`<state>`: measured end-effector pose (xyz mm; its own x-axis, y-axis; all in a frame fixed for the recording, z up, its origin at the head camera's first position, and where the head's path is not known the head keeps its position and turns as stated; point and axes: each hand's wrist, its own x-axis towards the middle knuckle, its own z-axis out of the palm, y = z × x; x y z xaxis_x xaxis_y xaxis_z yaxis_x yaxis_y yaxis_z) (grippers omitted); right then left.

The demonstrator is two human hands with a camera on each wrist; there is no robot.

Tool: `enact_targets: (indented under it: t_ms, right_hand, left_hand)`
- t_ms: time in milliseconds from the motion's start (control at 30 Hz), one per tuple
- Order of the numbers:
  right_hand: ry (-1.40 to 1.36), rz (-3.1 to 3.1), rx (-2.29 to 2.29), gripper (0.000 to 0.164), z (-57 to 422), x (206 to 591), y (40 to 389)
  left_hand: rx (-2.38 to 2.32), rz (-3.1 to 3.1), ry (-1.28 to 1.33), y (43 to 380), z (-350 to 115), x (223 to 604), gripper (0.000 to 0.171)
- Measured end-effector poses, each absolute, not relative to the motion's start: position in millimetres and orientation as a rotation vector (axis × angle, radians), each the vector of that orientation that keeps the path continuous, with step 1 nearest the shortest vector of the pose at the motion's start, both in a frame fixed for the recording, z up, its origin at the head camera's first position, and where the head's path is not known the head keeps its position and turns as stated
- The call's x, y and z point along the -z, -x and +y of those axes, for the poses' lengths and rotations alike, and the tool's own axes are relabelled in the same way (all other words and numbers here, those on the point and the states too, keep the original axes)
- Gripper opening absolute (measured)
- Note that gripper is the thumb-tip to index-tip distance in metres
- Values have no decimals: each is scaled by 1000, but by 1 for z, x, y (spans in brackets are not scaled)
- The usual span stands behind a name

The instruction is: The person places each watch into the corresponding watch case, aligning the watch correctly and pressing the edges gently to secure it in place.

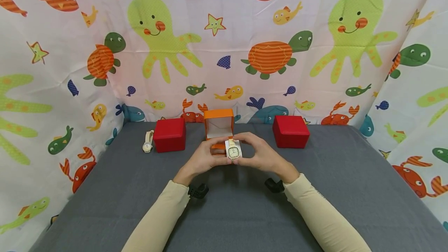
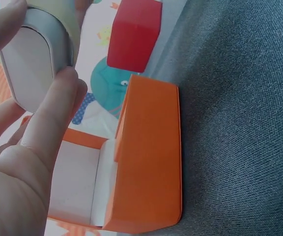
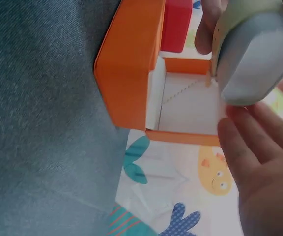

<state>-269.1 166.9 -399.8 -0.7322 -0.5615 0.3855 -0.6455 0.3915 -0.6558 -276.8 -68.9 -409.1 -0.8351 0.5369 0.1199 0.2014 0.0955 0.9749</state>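
A wristwatch with a square pale dial and a cream strap is wrapped round a white-grey watch cushion. My left hand pinches it from the left between thumb and fingers. From the right, my right hand holds the same cushion and strap at its edge. In both wrist views the blank end of the cushion faces the camera. Just beyond the hands stands an orange box, lid raised and pale inside. The hands partly cover its lower part in the head view.
On the grey cloth-covered table, a red box stands left of the orange box, with another watch lying beside it. A second red box is at the right. A patterned curtain hangs behind.
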Motion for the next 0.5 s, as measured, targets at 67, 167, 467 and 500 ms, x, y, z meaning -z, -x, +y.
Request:
enact_targets:
  t_ms: [67,167,467,500]
  right_hand:
    - [-1141,-2479,-1207,55,165,399,268]
    - [-1189,-2425,-1171,48,164,398,267]
    - [-1179,-2396,-1189,47,161,401,266]
    - [-1175,-2393,-1194,46,161,401,266]
  left_hand:
    - [-1807,2106,-724,277,-69,409,72]
    - [-1797,2104,-722,275,-69,406,73]
    - [-1794,2117,-705,276,-67,408,73]
    - [-1792,2127,-700,276,-67,408,72]
